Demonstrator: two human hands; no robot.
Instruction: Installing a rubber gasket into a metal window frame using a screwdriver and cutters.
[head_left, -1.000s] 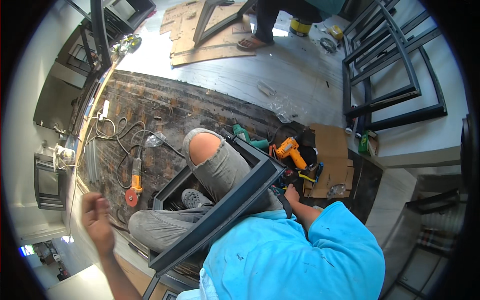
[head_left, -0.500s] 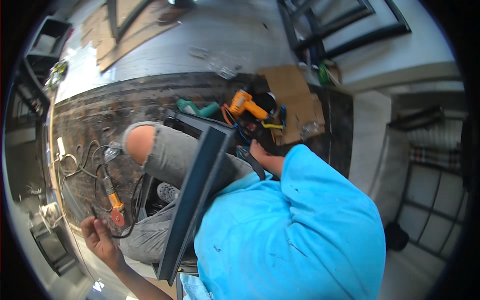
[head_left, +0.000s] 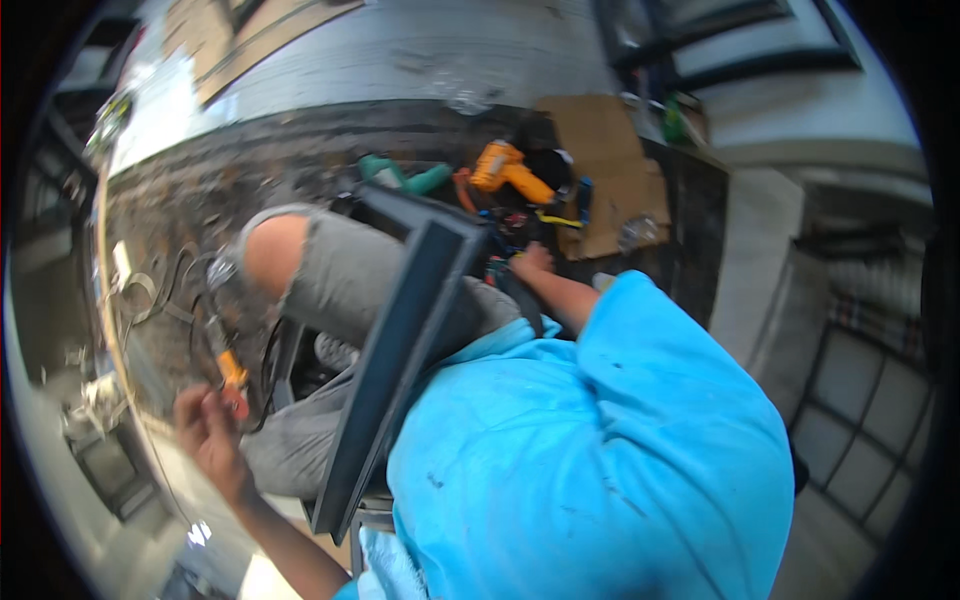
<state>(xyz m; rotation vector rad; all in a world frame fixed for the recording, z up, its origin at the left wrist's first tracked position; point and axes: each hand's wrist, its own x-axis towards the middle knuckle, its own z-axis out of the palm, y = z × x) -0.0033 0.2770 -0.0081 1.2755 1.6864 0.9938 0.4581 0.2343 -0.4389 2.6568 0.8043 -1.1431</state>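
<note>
My left hand (head_left: 212, 440) is raised beside my knee, blurred, its fingers curled toward the thumb. A thin black cable (head_left: 268, 375) runs up to it and appears pinched in the fingers. Just beyond lies a yellow angle grinder (head_left: 230, 368) with a red disc. A dark metal frame (head_left: 395, 350) rests across my lap, touched by neither hand. My right hand (head_left: 533, 262) reaches down past my right thigh to a cluster of tools, close to a small red-and-teal item (head_left: 496, 268); its fingers are too blurred to read.
A yellow-orange power tool (head_left: 510, 172) and a green tool (head_left: 405, 175) lie ahead on the dark floor. Flattened cardboard (head_left: 605, 180) is to their right. White cord (head_left: 135, 300) coils at the left. More dark frames (head_left: 720, 60) stand at the far right.
My right hand has moved slightly forward and right among the tools. The left hand has shifted slightly up and right. The whole view has tilted a little, and blur has increased.
</note>
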